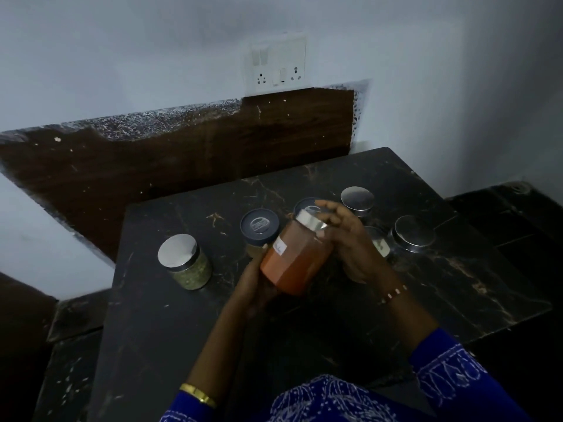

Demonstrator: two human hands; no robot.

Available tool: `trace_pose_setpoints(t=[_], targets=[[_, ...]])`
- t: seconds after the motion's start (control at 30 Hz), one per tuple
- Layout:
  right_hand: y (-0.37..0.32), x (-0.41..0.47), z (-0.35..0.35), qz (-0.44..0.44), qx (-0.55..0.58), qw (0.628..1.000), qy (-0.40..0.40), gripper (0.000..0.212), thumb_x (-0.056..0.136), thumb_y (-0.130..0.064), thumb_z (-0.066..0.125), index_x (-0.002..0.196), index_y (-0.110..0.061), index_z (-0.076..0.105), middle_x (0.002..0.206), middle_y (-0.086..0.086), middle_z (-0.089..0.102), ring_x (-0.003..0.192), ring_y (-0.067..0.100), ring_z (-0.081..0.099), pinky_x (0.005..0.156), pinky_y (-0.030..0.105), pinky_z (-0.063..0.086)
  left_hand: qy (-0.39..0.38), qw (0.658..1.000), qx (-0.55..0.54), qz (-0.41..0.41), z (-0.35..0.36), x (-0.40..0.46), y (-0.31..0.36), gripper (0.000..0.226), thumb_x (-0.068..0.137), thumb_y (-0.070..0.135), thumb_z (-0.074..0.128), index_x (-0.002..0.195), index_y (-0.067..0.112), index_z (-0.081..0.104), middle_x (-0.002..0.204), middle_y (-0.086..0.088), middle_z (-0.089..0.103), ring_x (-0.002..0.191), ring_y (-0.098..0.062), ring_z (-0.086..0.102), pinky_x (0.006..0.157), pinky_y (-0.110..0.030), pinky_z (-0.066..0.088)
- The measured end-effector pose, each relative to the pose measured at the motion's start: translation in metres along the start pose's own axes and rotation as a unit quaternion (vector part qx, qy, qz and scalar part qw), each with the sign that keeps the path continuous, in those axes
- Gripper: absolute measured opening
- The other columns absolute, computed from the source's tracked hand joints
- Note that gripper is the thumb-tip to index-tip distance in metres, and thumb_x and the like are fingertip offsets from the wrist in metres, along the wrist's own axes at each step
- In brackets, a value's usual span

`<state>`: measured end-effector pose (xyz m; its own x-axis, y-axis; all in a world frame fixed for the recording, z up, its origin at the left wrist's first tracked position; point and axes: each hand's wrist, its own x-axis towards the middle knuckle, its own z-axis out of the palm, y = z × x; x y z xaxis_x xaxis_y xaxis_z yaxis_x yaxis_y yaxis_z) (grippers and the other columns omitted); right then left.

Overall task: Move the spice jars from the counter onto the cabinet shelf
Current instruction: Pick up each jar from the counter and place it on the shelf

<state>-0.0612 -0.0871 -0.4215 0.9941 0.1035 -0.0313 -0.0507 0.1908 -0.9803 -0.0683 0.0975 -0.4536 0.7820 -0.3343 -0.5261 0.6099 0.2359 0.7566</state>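
- A jar of orange-red spice powder (296, 263) with a steel lid is held tilted above the black marble counter (182, 315), lid end pointing up and away, between both hands.
- The jar's lower end is cupped from beneath by the left hand (254, 287); its fingers are curled round the base, and one fingertip is seen at the jar's left wall beside a small white label.
- The right hand (347, 245) is laid against the jar's right side near the lid; its fingers are loosely spread and bent over the lid rim, the thumb tip pressed to the glass just below the lid.
- A steel-lidded jar of green herbs (185, 263) stands on the counter well to the left of the left fingers.
- A dark-lidded jar (259, 228) stands just beyond the left fingertips, touching none of them.
- A second dark-lidded jar (304, 205) is partly hidden behind the right fingers.
- Two steel-lidded jars (357, 197) (414, 231) stand beyond and to the right of the right fingers; another jar (380, 242) is partly hidden behind that hand.
- A gold bangle (198, 394) is worn on the left wrist, a beaded bracelet (393, 295) on the right.
- A switch-and-socket plate (277, 65) is fixed on the wall.
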Motion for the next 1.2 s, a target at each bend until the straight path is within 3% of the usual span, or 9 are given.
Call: trace_pose_setpoints(t=[0.13,0.3,0.4,0.57,0.73,0.83,0.97,1.13,1.2], targets=[[-0.009,0.007,0.018,-0.037,0.082,0.996,-0.012,0.044,0.070,-0.014,0.059,0.113,-0.022,0.052,0.101,0.001,0.064,0.086,0.014,0.063,0.069,0.025,0.054,-0.078,0.986,-0.124,-0.077,0.000,-0.012,0.010,0.065,0.081,0.055,0.040,0.136,0.020,0.039,0.136,-0.028,0.045,0.100,-0.040,0.062,0.076,-0.045,0.058],[-0.013,0.014,0.042,-0.009,0.077,0.993,0.083,0.009,0.094,-0.021,0.045,0.099,-0.025,0.052,0.093,-0.002,0.061,0.078,0.011,0.059,0.063,0.024,0.050,-0.053,0.994,-0.096,0.028,0.004,-0.019,0.021,0.049,0.090,0.055,0.030,0.125,0.023,0.046,0.117,-0.016,0.059,0.098,-0.030,0.064,0.073,-0.038,0.058],[-0.011,0.014,0.055,0.002,0.052,0.991,0.120,0.012,0.098,-0.020,0.040,0.095,-0.023,0.052,0.089,0.000,0.062,0.078,0.015,0.059,0.068,0.029,0.048,0.000,0.993,-0.021,0.112,0.004,-0.025,0.032,0.069,0.079,0.059,0.038,0.135,0.018,0.041,0.123,-0.016,0.059,0.105,-0.028,0.064,0.081,-0.038,0.055],[-0.004,0.002,0.073,0.022,-0.021,0.996,0.079,0.020,0.092,-0.027,0.049,0.112,-0.028,0.052,0.121,0.002,0.059,0.112,0.023,0.058,0.096,0.042,0.050,0.053,0.978,0.023,0.201,0.002,-0.030,0.041,0.050,0.094,0.046,0.031,0.132,0.015,0.044,0.126,-0.014,0.058,0.110,-0.026,0.062,0.099,-0.048,0.048],[-0.015,-0.004,0.079,-0.004,-0.018,0.997,0.081,0.030,0.093,-0.016,0.048,0.123,-0.021,0.046,0.108,-0.008,0.061,0.106,0.014,0.060,0.093,0.034,0.050,0.047,0.965,0.081,0.245,0.003,-0.031,0.043,0.050,0.096,0.045,0.029,0.137,0.018,0.040,0.132,-0.010,0.054,0.115,-0.022,0.058,0.097,-0.042,0.049],[-0.026,0.002,0.075,-0.018,-0.011,0.997,0.073,0.026,0.093,-0.011,0.047,0.115,-0.025,0.049,0.101,-0.008,0.065,0.096,0.008,0.064,0.083,0.026,0.055,0.073,0.946,0.130,0.288,0.009,-0.030,0.053,0.041,0.093,0.050,0.031,0.123,0.029,0.050,0.124,-0.004,0.056,0.106,-0.009,0.062,0.085,-0.024,0.054],[-0.061,0.023,0.067,-0.063,0.007,0.997,0.033,0.025,0.093,-0.004,0.045,0.102,-0.026,0.051,0.091,-0.007,0.065,0.080,0.002,0.067,0.070,0.016,0.057,0.116,0.912,0.150,0.363,0.034,-0.033,0.087,0.023,0.098,0.027,0.034,0.087,0.042,0.047,0.089,0.020,0.050,0.075,0.008,0.062,0.062,-0.007,0.051],[-0.130,0.057,0.053,-0.159,-0.031,0.986,-0.025,0.030,0.089,-0.010,0.053,0.113,-0.028,0.049,0.100,-0.010,0.066,0.090,-0.002,0.067,0.078,0.016,0.056,0.150,0.853,0.170,0.470,0.069,-0.034,0.150,0.038,0.092,0.036,0.041,0.125,0.018,0.049,0.112,0.007,0.054,0.092,0.005,0.058,0.066,0.002,0.046],[-0.166,0.071,0.050,-0.201,-0.058,0.977,-0.040,0.040,0.086,-0.014,0.057,0.122,-0.028,0.045,0.108,-0.011,0.063,0.098,0.000,0.065,0.079,0.014,0.056,0.163,0.820,0.188,0.515,0.086,-0.040,0.184,0.032,0.093,0.029,0.043,0.123,0.018,0.047,0.101,0.012,0.058,0.083,0.016,0.060,0.063,0.000,0.047]])
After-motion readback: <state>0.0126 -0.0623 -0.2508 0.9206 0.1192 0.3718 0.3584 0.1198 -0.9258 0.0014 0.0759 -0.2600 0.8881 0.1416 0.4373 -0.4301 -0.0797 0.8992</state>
